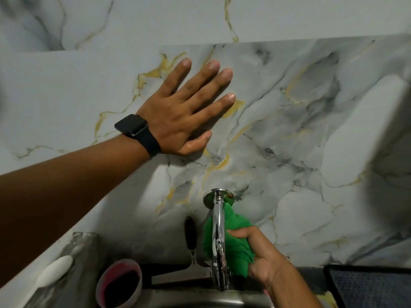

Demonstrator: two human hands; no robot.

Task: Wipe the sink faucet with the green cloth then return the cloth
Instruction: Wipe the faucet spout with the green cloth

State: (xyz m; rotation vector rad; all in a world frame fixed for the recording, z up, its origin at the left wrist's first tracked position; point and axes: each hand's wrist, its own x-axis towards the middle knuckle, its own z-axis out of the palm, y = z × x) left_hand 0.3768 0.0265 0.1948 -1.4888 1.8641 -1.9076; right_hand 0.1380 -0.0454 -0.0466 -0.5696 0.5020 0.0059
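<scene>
A chrome faucet (218,238) sticks out of the marble wall at bottom centre and points down over the steel sink (200,301). The green cloth (236,247) is bunched against the faucet's right side and wraps behind its pipe. My right hand (264,261) grips the cloth from the right, fingers closed around it. My left hand (189,107), with a black watch on its wrist, rests flat on the wall above and to the left of the faucet, fingers spread, holding nothing.
A pink cup (120,283) stands left of the sink. A white object (54,271) lies on the ledge at far left. A dark-handled utensil (190,236) hangs left of the faucet. A dark mat (369,285) lies at lower right.
</scene>
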